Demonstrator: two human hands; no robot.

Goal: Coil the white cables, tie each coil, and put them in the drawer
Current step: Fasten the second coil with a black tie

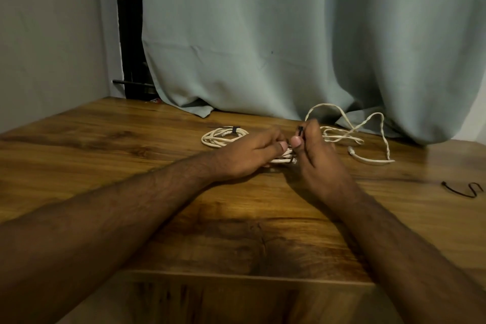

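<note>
A coiled white cable (223, 137) with a black tie around it lies on the wooden table (110, 144) just beyond my left hand. Between my hands sits a second white coil (282, 159), mostly hidden by them. My left hand (249, 155) grips this coil from the left, thumb on top. My right hand (314, 150) pinches a black tie (300, 131) that stands up from the coil. A loose, tangled white cable (368, 137) sprawls behind and to the right of my right hand.
A spare black tie (462, 190) lies near the table's right edge. A grey-green curtain (289, 34) hangs along the back edge, touching the table. A grey wall closes the left side. The table's front edge (236, 277) runs below my forearms.
</note>
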